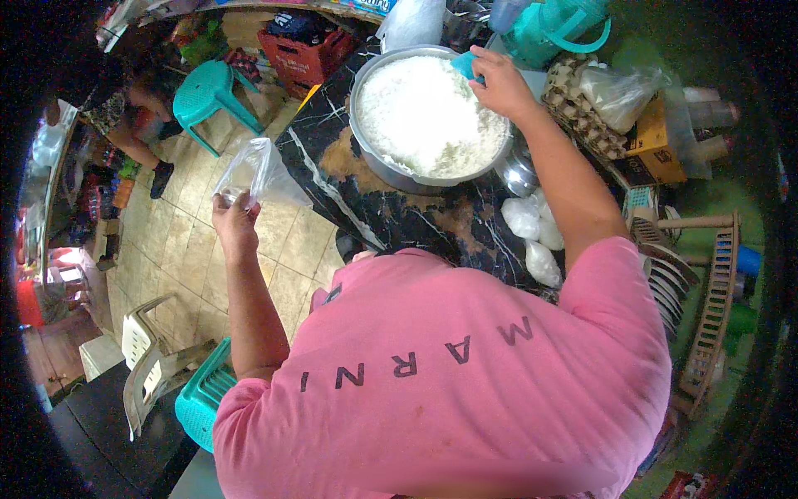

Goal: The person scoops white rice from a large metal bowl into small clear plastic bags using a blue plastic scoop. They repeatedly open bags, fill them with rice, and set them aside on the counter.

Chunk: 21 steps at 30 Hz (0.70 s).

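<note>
My left hand (237,218) holds a clear plastic bag (268,171) by its edge, out over the tiled floor. The bag looks empty. In my right hand (505,87) is a teal plastic scoop or cup (466,65), at the far right rim of a large round metal pot (405,181). A white powdery or fine-grained substance (418,112) fills the pot almost to the rim, overexposed in the middle. The pot stands on a black marble-patterned tabletop (430,224). Several small filled plastic bags (522,217) lie right of it, below my right forearm.
A shiny metal bowl or lid (519,173) sits beside the pot. Beyond are a teal pitcher (555,31), egg trays (573,106) and a dish rack with plates (670,280). Leftward are a teal stool (209,96), a red crate (305,53), a white chair (146,355) and another person's leg (137,146).
</note>
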Each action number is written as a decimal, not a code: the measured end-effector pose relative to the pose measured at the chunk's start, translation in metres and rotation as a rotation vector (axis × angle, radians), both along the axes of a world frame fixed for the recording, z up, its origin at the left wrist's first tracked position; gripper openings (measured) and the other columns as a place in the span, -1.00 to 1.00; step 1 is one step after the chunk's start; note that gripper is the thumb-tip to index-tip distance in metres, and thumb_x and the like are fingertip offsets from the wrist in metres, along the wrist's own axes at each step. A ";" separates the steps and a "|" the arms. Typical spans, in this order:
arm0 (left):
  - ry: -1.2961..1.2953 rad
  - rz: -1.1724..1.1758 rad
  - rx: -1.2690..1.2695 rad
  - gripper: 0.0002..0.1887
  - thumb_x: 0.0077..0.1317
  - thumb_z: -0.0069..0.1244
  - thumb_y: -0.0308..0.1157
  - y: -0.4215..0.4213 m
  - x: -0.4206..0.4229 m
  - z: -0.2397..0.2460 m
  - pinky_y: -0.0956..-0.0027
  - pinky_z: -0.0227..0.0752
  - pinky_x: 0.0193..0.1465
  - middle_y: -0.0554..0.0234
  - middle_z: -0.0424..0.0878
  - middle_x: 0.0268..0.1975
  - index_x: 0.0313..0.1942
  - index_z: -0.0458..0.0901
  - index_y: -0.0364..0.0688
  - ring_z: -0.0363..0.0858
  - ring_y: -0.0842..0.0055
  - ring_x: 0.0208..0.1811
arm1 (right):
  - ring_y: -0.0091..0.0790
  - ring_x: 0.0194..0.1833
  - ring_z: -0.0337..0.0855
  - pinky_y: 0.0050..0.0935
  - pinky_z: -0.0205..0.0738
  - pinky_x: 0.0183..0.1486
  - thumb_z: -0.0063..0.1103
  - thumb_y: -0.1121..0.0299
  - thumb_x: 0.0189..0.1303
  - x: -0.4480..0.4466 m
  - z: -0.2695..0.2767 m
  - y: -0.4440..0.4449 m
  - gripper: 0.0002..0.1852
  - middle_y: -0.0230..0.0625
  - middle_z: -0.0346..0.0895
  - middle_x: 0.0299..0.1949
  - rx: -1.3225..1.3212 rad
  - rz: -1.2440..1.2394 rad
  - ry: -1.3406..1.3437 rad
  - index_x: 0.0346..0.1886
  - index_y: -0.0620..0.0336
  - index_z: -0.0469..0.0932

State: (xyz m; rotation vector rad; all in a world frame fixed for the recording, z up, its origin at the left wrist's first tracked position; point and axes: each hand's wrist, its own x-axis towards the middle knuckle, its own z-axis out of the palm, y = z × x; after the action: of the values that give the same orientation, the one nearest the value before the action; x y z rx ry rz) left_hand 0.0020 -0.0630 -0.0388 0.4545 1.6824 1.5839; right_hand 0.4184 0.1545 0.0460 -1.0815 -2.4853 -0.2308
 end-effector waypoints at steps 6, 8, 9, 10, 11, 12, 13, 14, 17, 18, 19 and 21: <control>-0.140 -0.017 0.019 -0.55 0.11 0.08 -0.54 0.006 -0.006 -0.012 0.42 0.44 -0.38 0.18 0.48 -0.14 0.02 0.32 -0.30 0.53 0.45 -0.27 | 0.07 0.02 0.48 -0.20 0.38 0.02 0.24 0.47 -0.08 -0.001 0.007 -0.027 -0.76 0.02 0.37 0.15 -0.214 0.038 0.010 -0.51 0.27 0.30; -0.169 -0.043 0.043 -0.54 0.11 0.08 -0.54 0.010 -0.005 -0.015 0.42 0.45 -0.37 0.17 0.47 -0.14 0.03 0.32 -0.31 0.53 0.45 -0.27 | 0.07 0.02 0.48 -0.21 0.38 0.03 0.25 0.49 -0.09 -0.001 0.009 -0.039 -0.75 0.01 0.37 0.15 -0.291 0.014 0.060 -0.52 0.28 0.29; -0.174 -0.052 0.053 -0.54 0.11 0.08 -0.54 0.012 -0.004 -0.017 0.42 0.44 -0.38 0.16 0.47 -0.14 0.03 0.32 -0.31 0.53 0.45 -0.27 | 0.06 0.03 0.48 -0.22 0.38 0.03 0.25 0.49 -0.09 -0.002 0.009 -0.045 -0.74 0.01 0.38 0.15 -0.305 0.031 0.095 -0.52 0.28 0.29; -0.179 -0.062 0.064 -0.54 0.11 0.08 -0.54 0.014 -0.003 -0.019 0.43 0.44 -0.38 0.16 0.47 -0.14 0.03 0.32 -0.32 0.53 0.45 -0.27 | 0.05 0.03 0.48 -0.22 0.37 0.04 0.25 0.49 -0.09 -0.003 0.009 -0.053 -0.74 0.00 0.38 0.15 -0.351 0.030 0.109 -0.52 0.28 0.29; -0.178 -0.068 0.069 -0.54 0.11 0.08 -0.53 0.017 -0.003 -0.020 0.43 0.45 -0.38 0.15 0.47 -0.13 0.03 0.32 -0.33 0.53 0.45 -0.27 | 0.05 0.04 0.48 -0.22 0.37 0.05 0.25 0.50 -0.09 -0.005 0.008 -0.060 -0.74 0.00 0.38 0.15 -0.382 0.042 0.131 -0.53 0.28 0.29; -0.176 -0.073 0.075 -0.54 0.11 0.08 -0.53 0.019 -0.002 -0.020 0.43 0.45 -0.38 0.15 0.47 -0.13 0.03 0.32 -0.33 0.53 0.45 -0.27 | 0.04 0.05 0.48 -0.22 0.37 0.06 0.25 0.50 -0.09 -0.007 0.008 -0.068 -0.74 -0.01 0.38 0.15 -0.417 0.046 0.148 -0.53 0.28 0.29; -0.159 -0.082 0.080 -0.54 0.11 0.08 -0.53 0.021 -0.001 -0.021 0.44 0.45 -0.38 0.14 0.47 -0.13 0.03 0.32 -0.34 0.53 0.45 -0.27 | 0.04 0.07 0.46 -0.22 0.35 0.08 0.25 0.50 -0.09 -0.010 0.007 -0.076 -0.75 -0.01 0.38 0.15 -0.397 0.063 0.147 -0.53 0.27 0.29; -0.169 -0.082 0.081 -0.54 0.11 0.08 -0.53 0.023 0.000 -0.020 0.44 0.46 -0.38 0.13 0.47 -0.12 0.03 0.32 -0.34 0.54 0.44 -0.27 | 0.04 0.08 0.45 -0.21 0.33 0.10 0.26 0.51 -0.08 -0.014 0.005 -0.084 -0.75 -0.01 0.38 0.15 -0.383 0.072 0.142 -0.54 0.26 0.29; -0.150 -0.084 0.069 -0.54 0.11 0.08 -0.54 0.027 0.003 -0.018 0.46 0.48 -0.39 0.12 0.46 -0.11 0.02 0.32 -0.35 0.54 0.44 -0.28 | 0.05 0.18 0.33 -0.15 0.20 0.22 0.24 0.52 -0.09 -0.024 0.000 -0.106 -0.78 -0.05 0.36 0.18 -0.351 0.080 0.067 -0.55 0.24 0.32; -0.142 -0.078 0.055 -0.54 0.11 0.07 -0.54 0.027 0.004 -0.017 0.46 0.48 -0.39 0.11 0.46 -0.10 0.02 0.31 -0.36 0.54 0.44 -0.28 | 0.06 0.20 0.31 -0.13 0.18 0.23 0.23 0.52 -0.08 -0.027 -0.001 -0.112 -0.79 -0.05 0.35 0.19 -0.342 0.105 0.040 -0.55 0.24 0.33; -0.133 -0.071 0.040 -0.54 0.11 0.07 -0.54 0.027 0.005 -0.016 0.47 0.49 -0.39 0.11 0.45 -0.10 0.03 0.31 -0.36 0.54 0.44 -0.28 | 0.07 0.21 0.29 -0.12 0.16 0.25 0.22 0.52 -0.08 -0.028 -0.002 -0.115 -0.81 -0.06 0.34 0.20 -0.316 0.158 0.020 -0.54 0.24 0.34; -0.131 -0.086 0.043 -0.53 0.11 0.07 -0.54 0.027 0.006 -0.015 0.47 0.49 -0.40 0.11 0.45 -0.10 0.04 0.31 -0.37 0.54 0.44 -0.28 | 0.08 0.23 0.24 -0.10 0.11 0.29 0.17 0.50 -0.07 -0.030 -0.003 -0.117 -0.88 -0.08 0.32 0.21 -0.329 0.162 -0.023 -0.46 0.24 0.41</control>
State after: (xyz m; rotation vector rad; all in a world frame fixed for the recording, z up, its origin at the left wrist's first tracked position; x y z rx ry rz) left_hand 0.0077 -0.0362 -0.0540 0.4291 1.5134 1.5559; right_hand 0.3881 0.0372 0.0430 -0.9933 -2.6767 0.2222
